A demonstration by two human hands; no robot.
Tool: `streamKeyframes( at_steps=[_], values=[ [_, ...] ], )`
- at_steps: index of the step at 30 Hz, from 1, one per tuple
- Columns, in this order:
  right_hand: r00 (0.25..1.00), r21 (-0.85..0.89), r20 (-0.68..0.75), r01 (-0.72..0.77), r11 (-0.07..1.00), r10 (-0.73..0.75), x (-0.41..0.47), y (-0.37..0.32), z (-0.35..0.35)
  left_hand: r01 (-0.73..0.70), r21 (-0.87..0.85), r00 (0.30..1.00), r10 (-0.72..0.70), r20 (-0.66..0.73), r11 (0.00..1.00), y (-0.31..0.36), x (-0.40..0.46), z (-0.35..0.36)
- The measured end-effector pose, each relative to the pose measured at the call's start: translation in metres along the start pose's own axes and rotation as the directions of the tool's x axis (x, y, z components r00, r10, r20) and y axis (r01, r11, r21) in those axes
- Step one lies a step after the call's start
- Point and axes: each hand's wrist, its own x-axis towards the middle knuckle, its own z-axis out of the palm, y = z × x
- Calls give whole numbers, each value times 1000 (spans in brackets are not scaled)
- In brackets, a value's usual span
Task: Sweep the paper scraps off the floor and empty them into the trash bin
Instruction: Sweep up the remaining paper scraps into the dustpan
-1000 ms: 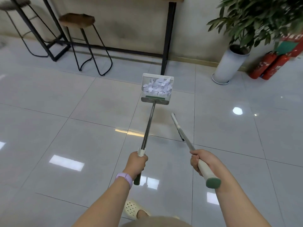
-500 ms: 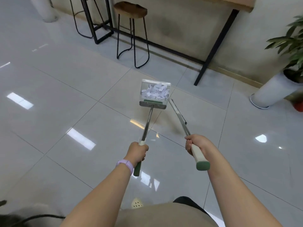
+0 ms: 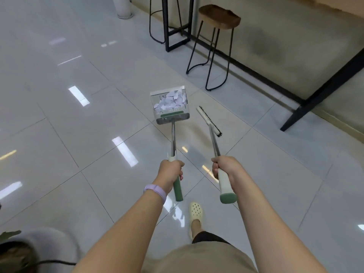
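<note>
Your left hand (image 3: 171, 172) hides part of the dustpan (image 3: 171, 107) handle. At eleven o'clock the frame cuts a white column (image 3: 122, 6); at seven, a grey blurred object (image 3: 39, 245) (unidentifiable).

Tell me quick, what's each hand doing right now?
Left hand: closed, gripping the dustpan handle.
Right hand: closed, gripping the broom handle.

No text, label, brand or number can be read anywhere in the head view. The dustpan (image 3: 171, 107) bears a plain green strip without lettering, and the lilac wristband (image 3: 155, 191) shows no readable display or mark.
</note>
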Motion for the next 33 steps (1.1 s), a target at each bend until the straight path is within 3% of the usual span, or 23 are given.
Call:
streamKeyframes(
  at_steps=[9,17,28,33],
  values=[
    [977,-185,213,57,981,-17,97,-151,86,2,-56,973,-15,-232,998,131,88,1],
    [924,-267,377,51,962,56,141,-244,186,-40,-132,938,-8,-347,991,215,152,-51],
    [914,-353,395,61,934,89,217,-365,391,-21,-165,931,-40,-363,986,345,316,-180],
    [907,-350,394,0,937,147,254,-430,468,-16,-145,932,-38,-360,989,420,381,-235]
  ],
)
